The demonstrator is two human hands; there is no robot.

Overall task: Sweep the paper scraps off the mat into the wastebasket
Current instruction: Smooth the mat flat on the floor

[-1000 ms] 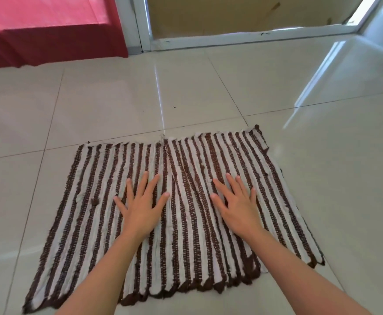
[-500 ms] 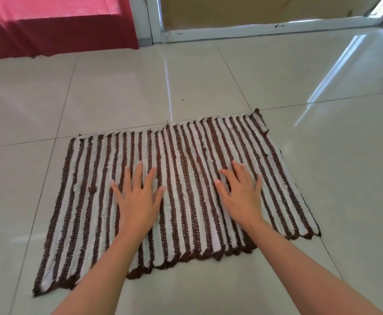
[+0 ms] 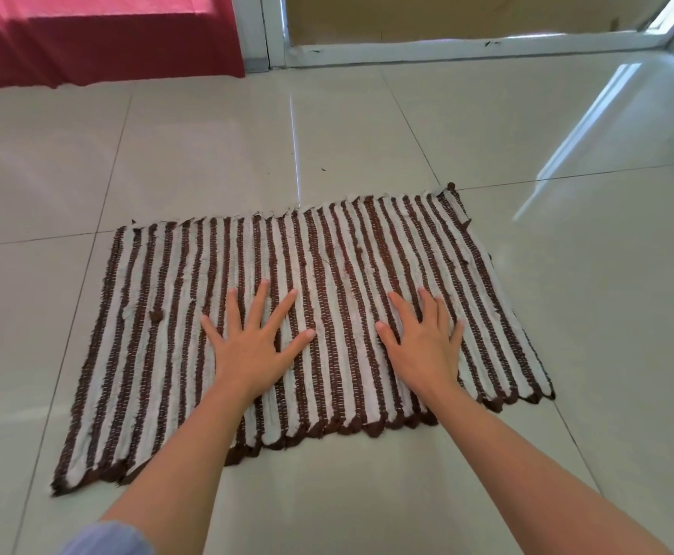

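Brown-and-white striped woven mat (image 3: 327, 274) is seen from the head view spread flat on the glossy pale tiled floor (image 3: 567, 314), with the left hand (image 3: 253, 346) and right hand (image 3: 423, 342) pressed palm-down on it, fingers splayed, nothing gripped, well apart from each other.

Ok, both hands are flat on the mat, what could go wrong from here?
1. The mat lies loose on glossy tile floor; pushing with the left hand and right hand may slide or bunch it.
2. No wastebasket or paper scraps are in view, so sweeping now could scatter debris across the floor.
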